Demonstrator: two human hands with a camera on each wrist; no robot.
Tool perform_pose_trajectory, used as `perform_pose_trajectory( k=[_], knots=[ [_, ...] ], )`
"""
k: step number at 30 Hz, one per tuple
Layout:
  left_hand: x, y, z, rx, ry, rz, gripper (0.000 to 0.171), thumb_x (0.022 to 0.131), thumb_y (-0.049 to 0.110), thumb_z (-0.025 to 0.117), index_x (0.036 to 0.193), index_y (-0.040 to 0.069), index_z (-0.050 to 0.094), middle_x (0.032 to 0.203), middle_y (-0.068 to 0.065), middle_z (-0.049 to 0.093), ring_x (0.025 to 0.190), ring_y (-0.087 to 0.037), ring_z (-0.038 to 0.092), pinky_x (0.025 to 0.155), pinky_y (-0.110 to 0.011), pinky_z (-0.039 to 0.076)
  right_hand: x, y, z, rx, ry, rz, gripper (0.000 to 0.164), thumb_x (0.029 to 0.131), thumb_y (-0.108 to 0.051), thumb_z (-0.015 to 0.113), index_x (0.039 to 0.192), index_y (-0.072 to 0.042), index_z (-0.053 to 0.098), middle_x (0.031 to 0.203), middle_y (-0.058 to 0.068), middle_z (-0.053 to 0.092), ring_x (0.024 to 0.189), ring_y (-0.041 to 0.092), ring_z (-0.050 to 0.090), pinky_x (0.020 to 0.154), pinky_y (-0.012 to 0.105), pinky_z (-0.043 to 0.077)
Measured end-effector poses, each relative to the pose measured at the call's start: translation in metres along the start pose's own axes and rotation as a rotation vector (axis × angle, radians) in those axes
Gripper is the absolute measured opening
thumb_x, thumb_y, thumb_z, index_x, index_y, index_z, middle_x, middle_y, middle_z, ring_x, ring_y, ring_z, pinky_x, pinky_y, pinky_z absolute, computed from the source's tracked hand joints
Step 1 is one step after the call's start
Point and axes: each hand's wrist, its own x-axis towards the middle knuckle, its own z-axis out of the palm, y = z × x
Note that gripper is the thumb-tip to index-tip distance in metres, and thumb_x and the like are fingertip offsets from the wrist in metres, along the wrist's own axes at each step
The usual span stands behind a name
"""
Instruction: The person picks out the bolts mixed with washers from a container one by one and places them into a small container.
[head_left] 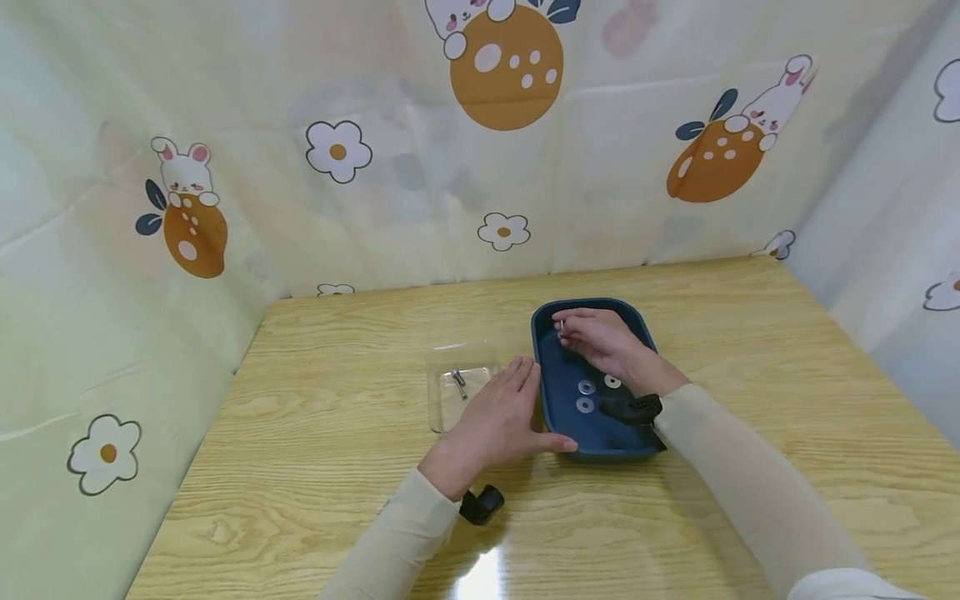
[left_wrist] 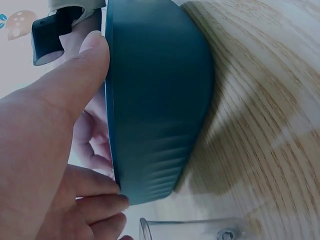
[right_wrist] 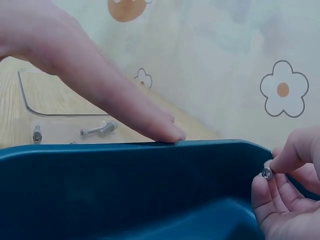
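Note:
A dark blue tray (head_left: 558, 392) stands on the table, with metal washers (head_left: 587, 387) on its floor. My left hand (head_left: 498, 421) rests along the tray's left and near rim, fingers extended, thumb over the near corner. Inside the far part of the tray, my right hand (head_left: 603, 342) pinches a small metal bolt (right_wrist: 267, 173) between thumb and fingers; its socket head faces the right wrist camera. Left of the tray sits a clear plastic box (head_left: 438, 408) holding several bolts (head_left: 459, 382), partly hidden behind my left hand.
The wood-grain table (head_left: 315, 442) extends around both containers. A patterned cloth (head_left: 405, 208) hangs behind and at the sides. Black wrist cameras (head_left: 482, 505) sit at both wrists, the right one over the tray.

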Motion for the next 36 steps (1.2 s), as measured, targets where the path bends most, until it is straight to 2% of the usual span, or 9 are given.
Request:
perform_pose_trajectory(
  k=[7,12,18,24,30,36],
  knots=[
    [-0.004,-0.007,-0.005,-0.031,0.02,-0.019,0.113,0.081,0.076,0.059,0.158,0.003,0.02,0.165,-0.013,0.022,0.154,-0.025,0.018,0.124,-0.038,0.025,-0.002,-0.005,-0.003,0.022,-0.01,-0.03,0.039,0.102,-0.008,0.049,0.139,0.006,0.047,0.107,0.005,0.061,0.087,0.011,0.059,0.081,0.019,0.055],
    [-0.008,-0.015,-0.011,-0.02,0.037,-0.028,0.112,0.081,0.077,0.058,0.157,0.003,0.021,0.165,-0.014,0.021,0.154,-0.026,0.017,0.124,-0.038,0.023,-0.002,-0.01,0.001,0.037,-0.027,-0.042,0.04,0.103,-0.008,0.049,0.14,0.006,0.046,0.114,0.007,0.058,0.091,0.011,0.059,0.082,0.019,0.054],
    [-0.015,-0.026,-0.016,-0.061,0.053,-0.055,0.114,0.08,0.076,0.06,0.158,0.004,0.019,0.166,-0.013,0.018,0.155,-0.026,0.014,0.124,-0.04,0.024,-0.005,-0.017,0.008,0.081,-0.057,-0.046,0.04,0.103,-0.007,0.047,0.141,0.006,0.044,0.116,0.009,0.055,0.099,0.015,0.058,0.084,0.02,0.055],
    [-0.023,-0.038,-0.02,-0.08,0.069,-0.081,0.116,0.079,0.076,0.061,0.158,0.003,0.017,0.166,-0.015,0.017,0.155,-0.027,0.013,0.124,-0.042,0.023,-0.008,-0.023,0.017,0.113,-0.083,-0.046,0.03,0.103,-0.003,0.044,0.131,0.005,0.049,0.116,0.013,0.054,0.096,0.015,0.06,0.085,0.022,0.056],
    [-0.029,-0.048,-0.022,-0.084,0.053,-0.117,0.116,0.08,0.075,0.061,0.159,0.004,0.013,0.167,-0.014,0.013,0.155,-0.026,0.01,0.125,-0.041,0.02,-0.011,-0.026,0.023,0.079,-0.126,-0.071,0.028,0.103,-0.001,0.043,0.129,0.008,0.05,0.112,0.013,0.057,0.094,0.015,0.063,0.084,0.023,0.057],
    [-0.037,-0.058,-0.022,-0.136,0.071,-0.15,0.116,0.08,0.072,0.065,0.158,0.003,0.014,0.166,-0.015,0.014,0.155,-0.026,0.01,0.126,-0.041,0.019,-0.012,-0.026,0.032,0.043,-0.173,-0.098,0.03,0.103,-0.001,0.043,0.13,0.011,0.049,0.104,0.01,0.062,0.096,0.019,0.065,0.087,0.026,0.058]
  ],
)
